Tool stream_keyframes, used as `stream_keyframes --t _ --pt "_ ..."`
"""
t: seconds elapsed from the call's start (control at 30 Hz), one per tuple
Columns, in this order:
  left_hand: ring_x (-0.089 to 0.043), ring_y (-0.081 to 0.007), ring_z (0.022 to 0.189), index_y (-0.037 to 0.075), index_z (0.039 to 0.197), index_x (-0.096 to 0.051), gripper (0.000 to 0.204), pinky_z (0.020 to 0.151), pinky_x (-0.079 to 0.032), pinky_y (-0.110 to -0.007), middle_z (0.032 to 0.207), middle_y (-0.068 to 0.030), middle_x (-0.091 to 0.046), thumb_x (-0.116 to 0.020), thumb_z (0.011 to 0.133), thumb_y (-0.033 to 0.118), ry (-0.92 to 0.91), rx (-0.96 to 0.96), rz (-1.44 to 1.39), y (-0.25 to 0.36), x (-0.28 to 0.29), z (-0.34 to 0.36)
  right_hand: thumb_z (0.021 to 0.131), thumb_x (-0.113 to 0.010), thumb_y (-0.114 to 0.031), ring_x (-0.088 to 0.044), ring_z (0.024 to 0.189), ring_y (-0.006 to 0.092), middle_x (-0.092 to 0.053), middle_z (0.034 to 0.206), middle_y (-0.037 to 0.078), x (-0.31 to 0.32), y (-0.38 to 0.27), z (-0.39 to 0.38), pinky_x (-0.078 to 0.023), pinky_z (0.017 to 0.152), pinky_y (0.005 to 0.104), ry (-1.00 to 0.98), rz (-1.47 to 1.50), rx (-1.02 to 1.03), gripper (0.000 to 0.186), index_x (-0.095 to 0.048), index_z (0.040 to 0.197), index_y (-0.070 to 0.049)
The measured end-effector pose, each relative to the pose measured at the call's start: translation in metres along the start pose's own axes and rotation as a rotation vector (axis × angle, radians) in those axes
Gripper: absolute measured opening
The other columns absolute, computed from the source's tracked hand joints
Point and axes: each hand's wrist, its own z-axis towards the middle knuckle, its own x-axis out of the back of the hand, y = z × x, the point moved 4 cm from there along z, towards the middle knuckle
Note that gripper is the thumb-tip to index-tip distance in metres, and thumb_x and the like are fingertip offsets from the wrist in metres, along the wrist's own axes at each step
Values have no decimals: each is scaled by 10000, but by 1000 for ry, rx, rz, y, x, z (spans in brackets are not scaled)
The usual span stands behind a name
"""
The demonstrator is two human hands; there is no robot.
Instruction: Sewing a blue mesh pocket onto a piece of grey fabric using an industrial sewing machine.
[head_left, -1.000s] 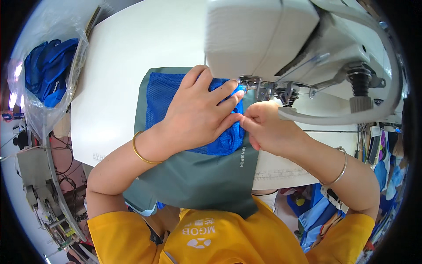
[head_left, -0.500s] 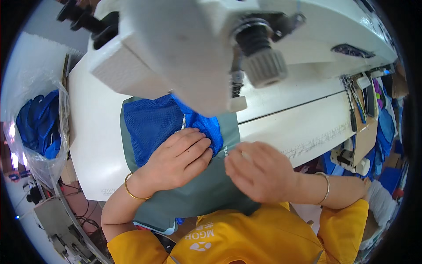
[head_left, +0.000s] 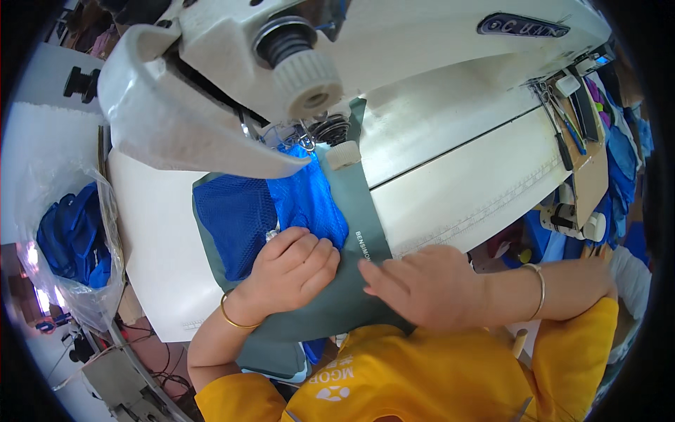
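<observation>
Fingers (head_left: 309,264) of the left hand (head_left: 287,273) appear clamped on the near edge of the blue mesh (head_left: 295,204) over green fabric (head_left: 344,302), grip of the right hand (head_left: 432,287) indeterminable, the mesh judged light, soft, best held flat by its edges.

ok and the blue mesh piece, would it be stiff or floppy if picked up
Likely floppy: the blue mesh piece lies rumpled by the left hand. Probably light for its size, given the netted weave. Lifting might drag the grey-green fabric beneath, if joined; that's unclear.
</observation>
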Motion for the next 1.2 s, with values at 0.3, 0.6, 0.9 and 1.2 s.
stream_keyframes --t 0.3,0.6,0.9,1.2 --pt "-618 -205 902 54 936 -679 152 888 -516 -359 993 -60 -665 -685 794 107 44 -22 31 3 2 1 987 -599 -135 -623 452 194 -648 648 140 -20 31 47 -492 444 316 75 1143 -843 193 -632 965 54" --pt "-582 -220 990 68 1126 -717 337 983 -442 -429 1066 -62 -640 -681 860 271 2 327 72 -7 11 15 1009 -552 -128 -578 451 140 -620 619 76 -31 39 54 -466 430 305 17 1196 -872 232 -622 842 17" --pt "-586 -262 1064 87 1216 -716 464 984 -409 -433 1188 -63 -665 -639 909 425 -56 341 101 -13 5 15 1015 -532 -131 -555 460 120 -585 602 49 -31 36 53 -443 444 292 -3 1200 -877 248 -613 820 0" --pt "-596 -294 1173 61 1223 -714 415 971 -404 -440 1327 -78 -668 -655 870 272 -63 364 -49 -24 -4 9 970 -619 -169 -631 603 189 -649 735 97 -24 34 39 -511 546 352 -13 516 -482 178 -638 881 -16"
